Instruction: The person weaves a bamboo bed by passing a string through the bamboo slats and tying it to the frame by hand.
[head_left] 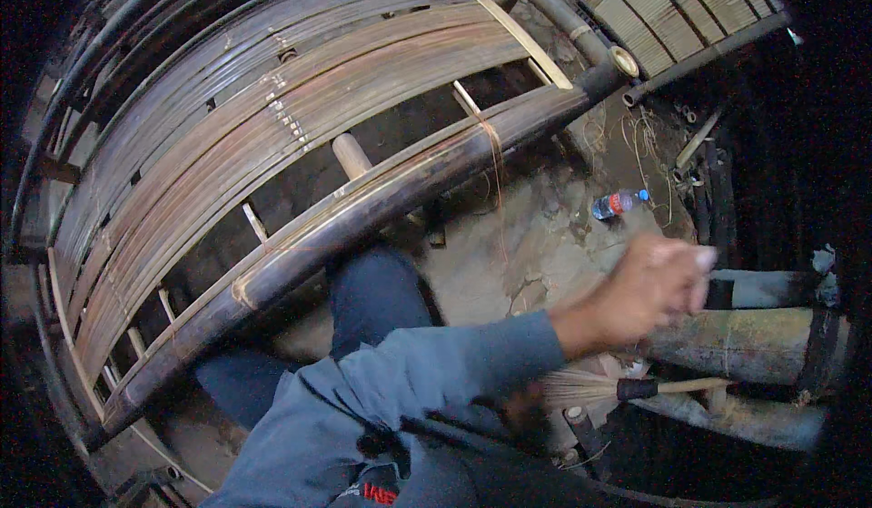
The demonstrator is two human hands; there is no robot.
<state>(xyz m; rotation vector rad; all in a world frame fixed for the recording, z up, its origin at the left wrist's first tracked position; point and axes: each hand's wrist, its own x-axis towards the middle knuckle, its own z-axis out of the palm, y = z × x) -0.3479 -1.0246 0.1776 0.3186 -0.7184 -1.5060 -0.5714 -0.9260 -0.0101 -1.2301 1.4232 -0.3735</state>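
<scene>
bamboo bench [300, 252] left of curled, blurred left hand [649, 283], contents indeterminable; thick bamboo poles [749, 345] just right; plastic bottle [615, 205] beyond; right hand unseen.

The slatted frame [372, 213] lies at left. Right of it, a bottle [619, 204] lies on the floor [477, 254]; a broom [638, 388] and thick poles [754, 345] lie nearer.

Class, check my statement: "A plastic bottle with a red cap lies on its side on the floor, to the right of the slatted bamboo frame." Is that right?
Not quite: the cap is blue, as the head view shows. The plastic bottle does lie on its side on the floor, right of the slatted bamboo frame.
</scene>
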